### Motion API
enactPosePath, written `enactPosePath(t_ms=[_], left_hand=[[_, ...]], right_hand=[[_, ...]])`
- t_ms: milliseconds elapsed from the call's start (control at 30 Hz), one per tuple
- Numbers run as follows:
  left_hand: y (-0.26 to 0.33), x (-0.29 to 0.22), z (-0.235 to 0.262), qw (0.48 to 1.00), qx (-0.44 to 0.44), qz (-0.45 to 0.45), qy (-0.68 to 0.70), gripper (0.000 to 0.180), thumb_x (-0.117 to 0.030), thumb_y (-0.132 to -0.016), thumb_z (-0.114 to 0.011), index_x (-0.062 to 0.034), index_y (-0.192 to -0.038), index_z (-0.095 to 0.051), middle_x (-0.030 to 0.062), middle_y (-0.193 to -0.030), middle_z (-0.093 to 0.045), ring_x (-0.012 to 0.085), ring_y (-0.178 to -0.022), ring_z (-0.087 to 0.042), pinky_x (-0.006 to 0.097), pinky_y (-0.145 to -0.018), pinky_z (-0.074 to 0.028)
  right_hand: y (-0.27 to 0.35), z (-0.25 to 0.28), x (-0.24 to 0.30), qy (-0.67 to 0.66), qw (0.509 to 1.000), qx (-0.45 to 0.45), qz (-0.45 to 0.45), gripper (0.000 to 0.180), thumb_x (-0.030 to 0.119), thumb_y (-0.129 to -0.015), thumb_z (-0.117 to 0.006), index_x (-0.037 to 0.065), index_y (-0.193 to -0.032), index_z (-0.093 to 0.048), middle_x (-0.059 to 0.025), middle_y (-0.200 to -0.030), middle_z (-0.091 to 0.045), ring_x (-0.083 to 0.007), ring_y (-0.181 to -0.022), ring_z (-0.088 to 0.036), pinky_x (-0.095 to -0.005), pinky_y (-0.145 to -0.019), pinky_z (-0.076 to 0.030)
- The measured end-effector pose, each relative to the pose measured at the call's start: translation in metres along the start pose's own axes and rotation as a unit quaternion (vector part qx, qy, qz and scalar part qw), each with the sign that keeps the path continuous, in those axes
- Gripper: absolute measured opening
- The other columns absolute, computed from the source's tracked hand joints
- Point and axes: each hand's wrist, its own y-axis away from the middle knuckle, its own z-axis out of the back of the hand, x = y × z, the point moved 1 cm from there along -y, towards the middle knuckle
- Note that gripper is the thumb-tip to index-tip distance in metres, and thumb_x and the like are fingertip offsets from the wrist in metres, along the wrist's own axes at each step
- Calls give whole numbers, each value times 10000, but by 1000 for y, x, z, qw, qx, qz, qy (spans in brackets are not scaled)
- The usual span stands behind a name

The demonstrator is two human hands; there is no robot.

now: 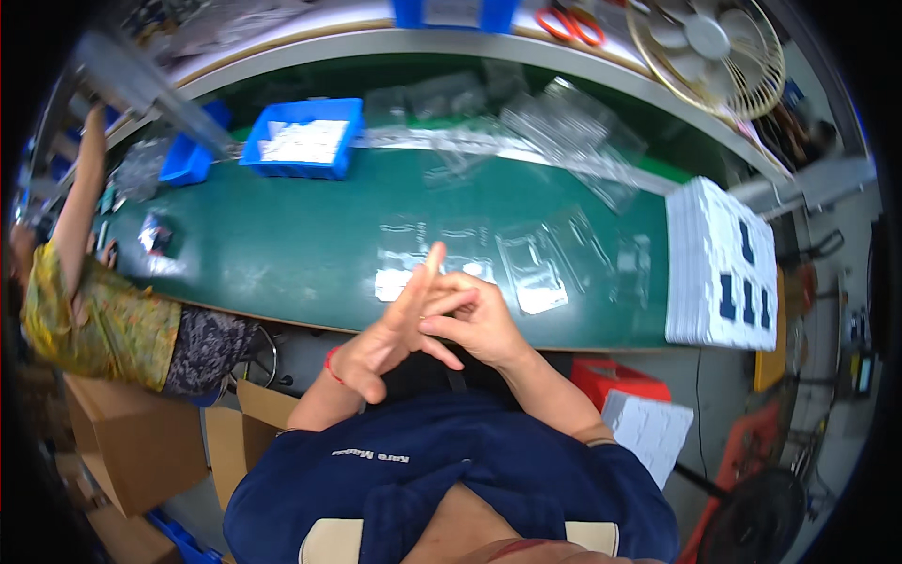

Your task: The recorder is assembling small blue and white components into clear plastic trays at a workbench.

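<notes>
Both hands meet over the near edge of the green table (310, 235). My left hand (395, 329), with a red cord at its wrist, is open, fingers stretched apart. Against its fingers, my right hand (484, 324) is closed in a pinch; what its fingertips hold, if anything, is hidden. Just beyond the hands lie clear plastic blister packs in a loose row: one pack (402, 237) at the left, another (467, 246) beside it, a pack with a white card (534, 273) right of the hands, and more empty-looking clear plastic (632, 268) farther right.
A blue bin (349, 141) with white pieces stands at the back left. Clear trays (564, 127) are heaped at the back. A tall stack of white sheets (719, 268) stands at the right end. A fan (709, 38) and red-handled scissors (570, 25) are above. Another person (103, 320) works at left, near cartons (141, 437).
</notes>
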Motion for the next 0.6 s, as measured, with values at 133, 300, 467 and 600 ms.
enactPosePath(t_ms=[133, 300, 467, 600], left_hand=[[-5, 8, -5, 999, -8, 0, 45, 1170, -698, -643, -687, -313, -1482, 32, 200, -1497, 224, 470, -1370, -147, 514, -809, -538], [2, 3, -2, 994, -49, 33, 91, 949, -579, -736, -691, -93, -1445, -289, 263, -1503, -114, 441, -1299, -343, 454, -818, -541], [6, 17, 7, 702, -114, 35, -702, 736, -497, -715, -718, -115, -1309, -512, 239, -1412, -347, 445, -1278, -353, 598, -984, -301], [1, 48, 6, 588, -50, 97, -801, 745, -581, -680, -692, -247, -1323, -517, 216, -1461, -269, 433, -1352, -222, 669, -1010, -190]], right_hand=[[7, 10, -6, -7, 998, 34, 56, 637, -32, -762, -694, -23, -1314, -377, -68, -977, -634, -127, -949, -585, -320, -914, -421], [33, 30, 18, 198, 971, 31, 127, 828, 62, -727, -760, -4, -1402, -284, -137, -1267, -495, -220, -1201, -466, -375, -998, -379], [86, 119, 79, 765, 623, -106, 128, 910, 430, -632, -799, 61, -1365, -406, -200, -1372, -383, -386, -1226, -375, -485, -1036, -274], [105, 176, 84, 861, 493, -122, 6, 800, 544, -691, -705, 265, -1385, -421, -217, -1433, -294, -440, -1294, -284, -620, -995, -232]])
